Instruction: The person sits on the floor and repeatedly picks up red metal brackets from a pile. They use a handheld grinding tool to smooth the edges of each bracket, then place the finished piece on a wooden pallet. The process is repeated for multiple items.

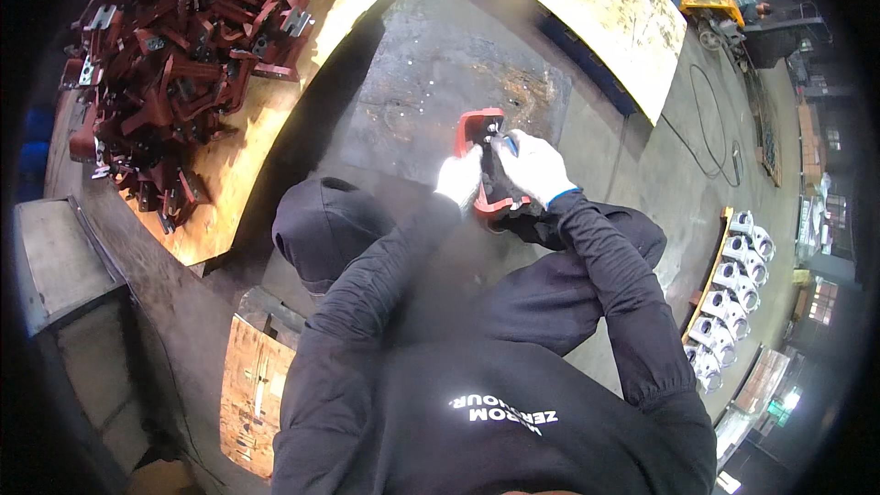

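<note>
The red-painted, C-shaped steel bracket (pixel 483 163) sat upright over the person's lap, held between both white-gloved hands above a dark, rust-stained steel plate (pixel 440 82) on the floor. The left hand (pixel 460 178) was clenched on the bracket's lower left edge, steadying it, while the right hand (pixel 533 165) closed over its right side and pinched a small blue-and-silver piece (pixel 502 142) against the upper arm of the bracket; what that piece was could not be told at this size. Both grips were closed, the left on the bracket, the right on the bracket and the small piece together. The bracket looked like a stiff, fairly heavy casting or weldment with hard painted edges, so it would probably not flex or crush, and the gloves should give enough friction on the paint; the curved outer back seemed the soundest place to take hold, leaving the open mouth free. To the person's left, well apart from the hands, a heap of similar red-brown metal brackets (pixel 183 46) lay on a worn plywood tabletop (pixel 229 183). Another pale wooden board (pixel 596 9) lay beyond the plate, and a row of white moulded housings (pixel 729 298) lay on the concrete floor (pixel 660 174) to the right. A dark cap-like bundle (pixel 325 225) rested near the left elbow.
</note>
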The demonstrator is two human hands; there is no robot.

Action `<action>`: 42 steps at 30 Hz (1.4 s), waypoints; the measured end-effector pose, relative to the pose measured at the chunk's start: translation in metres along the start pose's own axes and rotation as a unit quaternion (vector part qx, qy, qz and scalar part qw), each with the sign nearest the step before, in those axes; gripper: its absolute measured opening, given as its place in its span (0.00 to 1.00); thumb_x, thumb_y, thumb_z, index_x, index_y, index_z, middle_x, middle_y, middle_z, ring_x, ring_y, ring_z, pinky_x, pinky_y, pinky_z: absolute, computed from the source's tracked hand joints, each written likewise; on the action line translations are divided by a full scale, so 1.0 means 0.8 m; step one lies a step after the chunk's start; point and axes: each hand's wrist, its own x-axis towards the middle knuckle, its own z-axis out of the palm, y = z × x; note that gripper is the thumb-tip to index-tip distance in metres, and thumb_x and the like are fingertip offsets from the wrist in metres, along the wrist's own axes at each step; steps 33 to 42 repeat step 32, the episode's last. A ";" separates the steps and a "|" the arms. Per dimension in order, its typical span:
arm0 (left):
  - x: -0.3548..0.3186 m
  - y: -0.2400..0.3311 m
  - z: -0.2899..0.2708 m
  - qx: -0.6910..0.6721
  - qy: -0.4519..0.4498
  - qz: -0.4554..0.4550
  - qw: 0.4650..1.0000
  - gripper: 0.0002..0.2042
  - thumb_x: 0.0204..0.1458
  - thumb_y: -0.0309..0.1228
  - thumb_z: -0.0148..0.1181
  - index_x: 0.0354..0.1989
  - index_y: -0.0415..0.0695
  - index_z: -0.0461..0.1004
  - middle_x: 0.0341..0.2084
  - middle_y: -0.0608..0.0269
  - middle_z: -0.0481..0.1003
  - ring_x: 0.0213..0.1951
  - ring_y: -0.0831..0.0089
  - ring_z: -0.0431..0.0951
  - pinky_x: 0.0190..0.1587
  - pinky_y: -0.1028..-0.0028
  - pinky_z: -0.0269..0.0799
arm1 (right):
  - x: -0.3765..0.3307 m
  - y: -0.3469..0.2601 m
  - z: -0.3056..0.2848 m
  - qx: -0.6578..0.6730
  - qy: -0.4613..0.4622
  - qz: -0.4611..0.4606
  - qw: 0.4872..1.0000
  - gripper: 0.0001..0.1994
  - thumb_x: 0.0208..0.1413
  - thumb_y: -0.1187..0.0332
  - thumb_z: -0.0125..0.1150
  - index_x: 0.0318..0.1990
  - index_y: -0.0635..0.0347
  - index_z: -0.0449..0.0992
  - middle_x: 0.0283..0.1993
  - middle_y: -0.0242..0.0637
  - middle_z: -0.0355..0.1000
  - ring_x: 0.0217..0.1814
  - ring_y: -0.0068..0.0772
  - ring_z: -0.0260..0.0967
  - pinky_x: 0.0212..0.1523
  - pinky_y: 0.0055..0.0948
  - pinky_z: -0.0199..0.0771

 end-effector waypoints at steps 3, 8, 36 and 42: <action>-0.006 0.007 0.002 -0.017 -0.001 -0.022 1.000 0.29 0.57 0.51 0.50 0.35 0.27 0.75 0.25 0.47 0.78 0.31 0.60 0.79 0.34 0.63 0.71 | 0.000 0.004 -0.005 -0.148 0.039 -0.053 0.987 0.15 0.57 0.53 0.53 0.37 0.55 0.74 0.29 0.46 0.76 0.32 0.49 0.75 0.35 0.43 0.73; -0.028 0.038 0.009 -0.037 0.016 -0.038 0.998 0.27 0.57 0.49 0.51 0.31 0.30 0.76 0.22 0.51 0.77 0.27 0.62 0.78 0.30 0.65 0.70 | 0.018 0.021 -0.006 -0.250 0.087 -0.158 0.951 0.11 0.52 0.57 0.57 0.33 0.53 0.73 0.23 0.41 0.74 0.27 0.43 0.75 0.29 0.40 0.73; -0.020 0.019 -0.007 0.207 -0.066 0.030 0.976 0.28 0.59 0.55 0.46 0.48 0.38 0.73 0.38 0.43 0.78 0.44 0.57 0.79 0.45 0.65 0.72 | 0.024 0.007 0.031 -0.034 -0.148 -0.119 0.981 0.21 0.55 0.54 0.51 0.39 0.66 0.77 0.39 0.53 0.75 0.42 0.53 0.73 0.47 0.43 0.71; -0.020 0.019 -0.007 0.207 -0.066 0.030 0.976 0.28 0.59 0.55 0.46 0.48 0.38 0.73 0.38 0.43 0.78 0.44 0.57 0.79 0.45 0.65 0.72 | 0.024 0.007 0.031 -0.034 -0.148 -0.119 0.981 0.21 0.55 0.54 0.51 0.39 0.66 0.77 0.39 0.53 0.75 0.42 0.53 0.73 0.47 0.43 0.71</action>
